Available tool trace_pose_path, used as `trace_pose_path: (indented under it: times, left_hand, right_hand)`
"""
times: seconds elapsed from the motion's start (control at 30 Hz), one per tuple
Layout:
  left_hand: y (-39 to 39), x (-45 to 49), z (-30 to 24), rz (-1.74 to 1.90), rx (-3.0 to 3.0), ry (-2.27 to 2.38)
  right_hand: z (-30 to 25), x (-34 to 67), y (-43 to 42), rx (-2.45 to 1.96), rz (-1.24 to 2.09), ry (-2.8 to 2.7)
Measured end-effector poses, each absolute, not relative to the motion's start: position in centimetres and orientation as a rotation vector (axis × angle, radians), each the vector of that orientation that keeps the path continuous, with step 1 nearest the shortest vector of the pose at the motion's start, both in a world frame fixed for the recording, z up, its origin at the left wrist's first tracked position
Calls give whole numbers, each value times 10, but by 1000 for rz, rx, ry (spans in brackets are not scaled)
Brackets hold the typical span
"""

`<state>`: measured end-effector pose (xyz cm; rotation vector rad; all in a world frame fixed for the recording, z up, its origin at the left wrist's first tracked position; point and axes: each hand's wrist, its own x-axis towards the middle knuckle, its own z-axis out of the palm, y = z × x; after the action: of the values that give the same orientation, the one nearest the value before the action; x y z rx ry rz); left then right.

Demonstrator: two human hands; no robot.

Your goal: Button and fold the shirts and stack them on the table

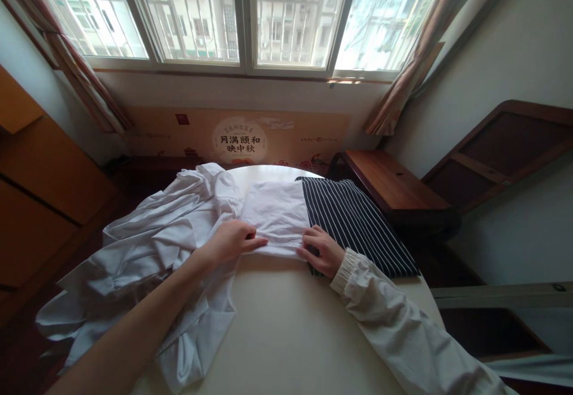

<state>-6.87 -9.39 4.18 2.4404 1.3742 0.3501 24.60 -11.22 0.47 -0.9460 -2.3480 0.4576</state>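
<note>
A folded white cloth (276, 211) lies flat in the middle of a round cream table (286, 323). My left hand (233, 241) pinches the cloth's near left edge, fingers closed on the fabric. My right hand (323, 250) grips the near right corner, fingers curled over the edge. A folded dark cloth with thin white stripes (358, 222) lies right beside the white one, partly under my right hand. A crumpled heap of white garments (147, 258) spreads over the table's left side, under my left forearm.
A wooden side table (389, 183) stands at the right, a dark wooden frame (501, 144) leans on the right wall. A printed cardboard panel (242, 138) rests below the window. Orange-brown cabinets (40, 186) fill the left.
</note>
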Motion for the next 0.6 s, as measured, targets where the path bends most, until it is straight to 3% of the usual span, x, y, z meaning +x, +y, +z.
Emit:
trace_pose_path:
  times: [0.6]
  left_hand:
    - [-94, -99, 68, 136, 2351, 1121]
  right_hand:
    - [0, 248, -112, -1011, 560, -2250]
